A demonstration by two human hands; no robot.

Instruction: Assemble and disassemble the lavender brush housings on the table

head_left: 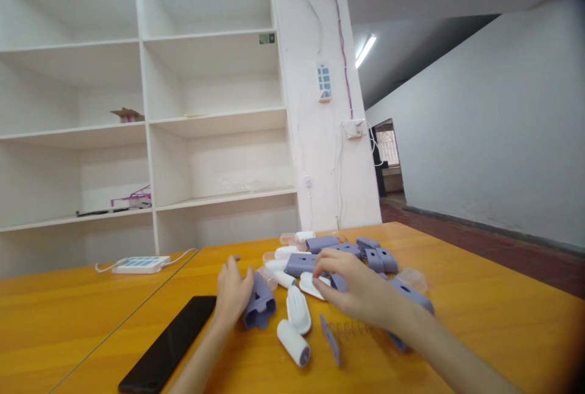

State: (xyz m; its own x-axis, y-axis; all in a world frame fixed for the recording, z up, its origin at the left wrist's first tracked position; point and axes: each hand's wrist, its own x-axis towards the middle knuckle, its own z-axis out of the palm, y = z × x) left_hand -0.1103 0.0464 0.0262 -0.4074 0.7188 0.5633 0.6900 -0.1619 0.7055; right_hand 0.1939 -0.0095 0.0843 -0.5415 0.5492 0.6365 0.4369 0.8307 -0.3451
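Your left hand (233,290) lies on the orange table (479,321) with its fingers (228,269) loosely spread and its thumb against a purple housing shell (259,306), steadying it rather than gripping it. Your right hand (356,284) reaches into the pile of parts, fingers curled narrow over a white cover piece (313,284); whether they have actually pinched it shut is hidden from this angle.

To do this pick cleanly, take one piece only. Come down on the white cover by its long edges, lift it straight up clear of the neighbouring purple block (299,263), and keep your left hand pressing the shell so that it does not slide. Mind the thin wire spring (350,330) just under your right wrist; a sweep of the forearm could roll it away.

Counted, as far as the blur allows:
- One black phone (169,345), left of your left hand.
- One white oval cover (298,310) and one white cylinder (294,343), lying apart near you.
- One purple flat strip (329,339) beside the spring.
- About eight purple pieces in the pile.
- Roughly five white ones.
- Two or three clear caps, one at the right edge (414,278).
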